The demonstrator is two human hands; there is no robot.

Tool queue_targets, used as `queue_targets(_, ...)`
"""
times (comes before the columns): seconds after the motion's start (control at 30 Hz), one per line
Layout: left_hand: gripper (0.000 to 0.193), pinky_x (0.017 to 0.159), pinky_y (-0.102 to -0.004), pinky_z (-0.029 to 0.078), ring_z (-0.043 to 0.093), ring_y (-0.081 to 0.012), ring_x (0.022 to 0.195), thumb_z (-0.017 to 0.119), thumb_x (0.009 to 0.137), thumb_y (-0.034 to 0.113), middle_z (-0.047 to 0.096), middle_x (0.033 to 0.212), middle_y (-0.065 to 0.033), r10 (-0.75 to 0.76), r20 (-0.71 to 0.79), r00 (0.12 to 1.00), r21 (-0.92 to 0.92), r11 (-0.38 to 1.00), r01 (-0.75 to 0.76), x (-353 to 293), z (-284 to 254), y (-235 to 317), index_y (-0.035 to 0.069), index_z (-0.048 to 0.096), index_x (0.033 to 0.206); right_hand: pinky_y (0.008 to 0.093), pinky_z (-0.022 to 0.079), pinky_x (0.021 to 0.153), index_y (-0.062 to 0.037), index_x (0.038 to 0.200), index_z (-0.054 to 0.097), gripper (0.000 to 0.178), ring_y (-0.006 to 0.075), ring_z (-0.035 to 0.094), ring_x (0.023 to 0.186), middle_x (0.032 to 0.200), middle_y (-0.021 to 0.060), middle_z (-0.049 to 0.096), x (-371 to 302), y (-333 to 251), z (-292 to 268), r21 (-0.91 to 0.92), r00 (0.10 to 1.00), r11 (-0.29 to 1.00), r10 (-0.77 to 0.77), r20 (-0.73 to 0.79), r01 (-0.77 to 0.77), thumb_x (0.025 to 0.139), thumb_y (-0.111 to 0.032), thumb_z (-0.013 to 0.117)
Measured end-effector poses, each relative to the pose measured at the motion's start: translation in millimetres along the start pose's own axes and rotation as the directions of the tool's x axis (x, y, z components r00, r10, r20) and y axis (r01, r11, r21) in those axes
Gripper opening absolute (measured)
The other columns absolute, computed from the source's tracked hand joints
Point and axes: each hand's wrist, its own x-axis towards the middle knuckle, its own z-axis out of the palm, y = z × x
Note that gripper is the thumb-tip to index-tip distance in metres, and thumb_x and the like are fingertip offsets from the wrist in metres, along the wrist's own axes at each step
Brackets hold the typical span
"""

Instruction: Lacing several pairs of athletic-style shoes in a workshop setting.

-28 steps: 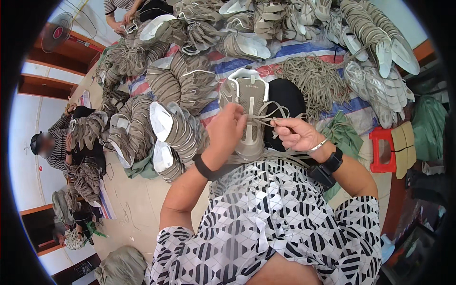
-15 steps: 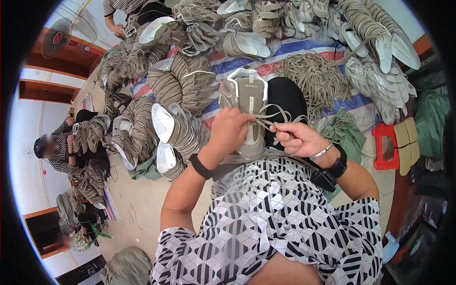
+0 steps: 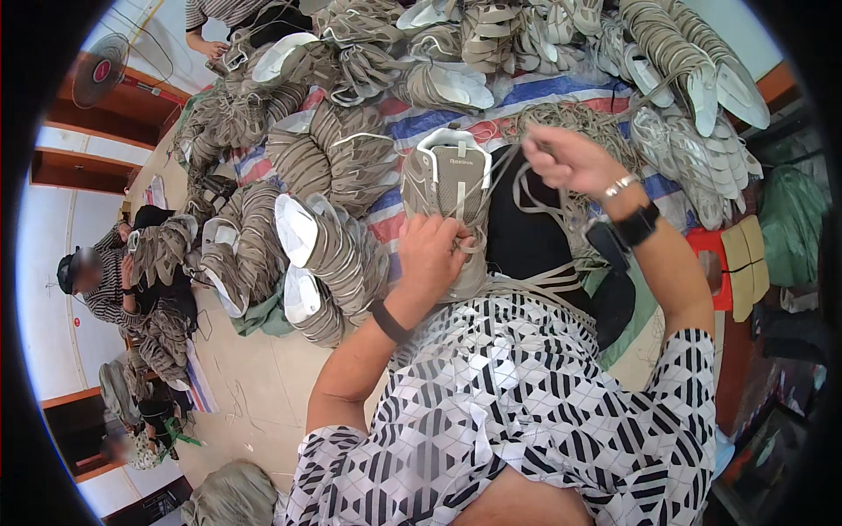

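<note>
Shoe top (image 3: 460, 175): it lies right under our left hand (image 3: 431, 254), and its white-edged opening is just past our fingers.
Lace (image 3: 519, 197): it goes from the shoe top up to our right hand (image 3: 566, 162).
Left grip: our thumb and finger pinch the lace, low on the shoe top.
Right grip: our fingers curl closed on the lace, up and to the right of our left hand.
Lace pile (image 3: 605, 123): it sits just behind our right hand, on the striped sheet (image 3: 544, 90).
Shoe stack (image 3: 342, 241): near our left hand, on its left, with tops tucked into each other.
Green bag (image 3: 792, 223): well to the right of our right hand; we cannot see what is in it.
</note>
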Motion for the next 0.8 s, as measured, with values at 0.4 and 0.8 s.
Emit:
queue_targets(0.4,0.062,0.081,-0.0397,0.044,0.05,-0.0296,0.096,0.084,0.063,0.021,0.053,0.102,-0.0116,-0.238,-0.047,0.97,-0.087,0.968,0.233,-8,1,-4,0.007,0.053,0.115,0.0184,0.023,0.034,-0.004,0.075,0.062,0.025,0.0029,0.038,0.038,0.058,0.0016,0.057,54,-41,69,-0.552,0.94,0.784,-0.34,0.001,0.284,0.09,-0.024,0.059)
queue_targets(0.8,0.061,0.084,-0.0333,0.048,0.052,-0.0278,0.103,0.079,0.072,0.015,0.05,0.115,-0.0143,-0.147,-0.03,0.989,-0.114,0.983,0.143,-12,-4,-6,0.005,0.047,0.124,0.0216,0.038,0.042,-0.0062,0.082,0.065,0.017,0.0091,0.048,0.046,0.07,0.0004,0.064,10,-118,115,-0.683,0.62,0.17,-0.611,0.492,0.71,0.092,-0.02,0.064)
